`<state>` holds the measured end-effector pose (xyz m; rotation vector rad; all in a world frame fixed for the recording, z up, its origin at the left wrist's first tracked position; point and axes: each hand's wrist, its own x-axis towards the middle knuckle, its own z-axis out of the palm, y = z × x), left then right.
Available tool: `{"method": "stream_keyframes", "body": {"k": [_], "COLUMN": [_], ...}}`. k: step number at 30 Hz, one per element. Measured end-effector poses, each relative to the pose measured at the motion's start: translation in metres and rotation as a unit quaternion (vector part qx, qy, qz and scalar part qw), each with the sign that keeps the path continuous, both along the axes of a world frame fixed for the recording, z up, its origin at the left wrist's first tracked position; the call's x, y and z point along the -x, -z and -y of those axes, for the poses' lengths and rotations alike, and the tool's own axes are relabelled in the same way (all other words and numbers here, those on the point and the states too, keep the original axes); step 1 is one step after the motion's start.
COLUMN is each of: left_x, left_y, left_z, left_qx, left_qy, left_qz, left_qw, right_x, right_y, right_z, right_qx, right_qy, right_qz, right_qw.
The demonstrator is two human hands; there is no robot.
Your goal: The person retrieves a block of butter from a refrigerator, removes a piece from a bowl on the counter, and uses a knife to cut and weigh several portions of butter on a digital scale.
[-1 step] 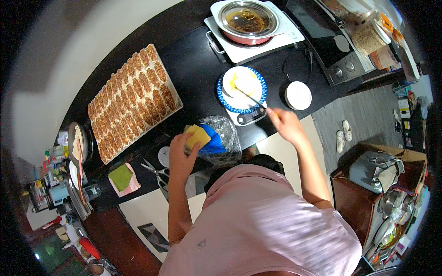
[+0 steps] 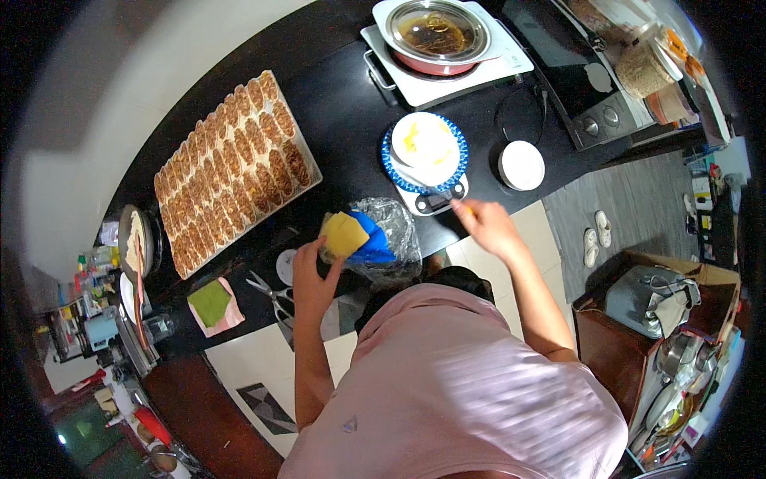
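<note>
My left hand [image 2: 314, 270] pinches the lower left edge of a yellow square sheet [image 2: 349, 231] between thumb and fingers. Under and beside that sheet lie a blue piece [image 2: 375, 242] and crumpled clear plastic [image 2: 401, 231]. My right hand [image 2: 488, 228] is closed around the handle of a slim utensil [image 2: 439, 192]; its tip is hard to make out against the white glare. Just beyond it, a white bowl [image 2: 420, 137] with yellow smears sits on a blue-rimmed plate [image 2: 386, 164], which rests on a kitchen scale [image 2: 424, 205].
At the left is a tray [image 2: 306, 183] of brown-topped pieces in rows. Scissors [image 2: 275, 297] and a green sheet on pink [image 2: 209, 306] lie at the near edge. A lidded pan [image 2: 435, 36] stands on a white cooker [image 2: 511, 60]. A white bowl [image 2: 521, 166] sits right of the scale.
My right hand has drawn the utensil back toward me, away from the middle of the bowl. Fingers of my left hand cover less of the yellow sheet. The whole view has shifted slightly.
</note>
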<state>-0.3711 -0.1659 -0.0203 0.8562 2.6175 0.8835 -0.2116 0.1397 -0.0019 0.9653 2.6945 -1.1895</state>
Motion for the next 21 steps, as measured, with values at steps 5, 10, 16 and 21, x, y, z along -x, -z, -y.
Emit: {"method": "stream_keyframes", "body": {"k": [5, 10, 16, 21], "left_x": [-0.01, -0.001, 0.009, 0.008], "left_y": [0.009, 0.017, 0.038, 0.036], "left_z": [0.024, 0.02, 0.017, 0.018], "left_qx": [0.023, 0.047, -0.024, -0.062], "left_qy": [-0.024, -0.015, 0.018, 0.035], "left_qz": [0.01, 0.033, 0.046, 0.055], "left_qw": [0.999, 0.998, 0.998, 0.996], "right_x": [0.013, 0.024, 0.015, 0.001], "right_y": [0.023, 0.029, 0.035, 0.018], "right_z": [0.062, 0.095, 0.104, 0.113], "right_qx": [-0.04, -0.055, -0.089, 0.04], "right_qy": [-0.106, -0.102, -0.063, 0.059], "right_qz": [0.028, 0.027, 0.054, -0.007], "right_qw": [0.993, 0.993, 0.993, 0.997]}}
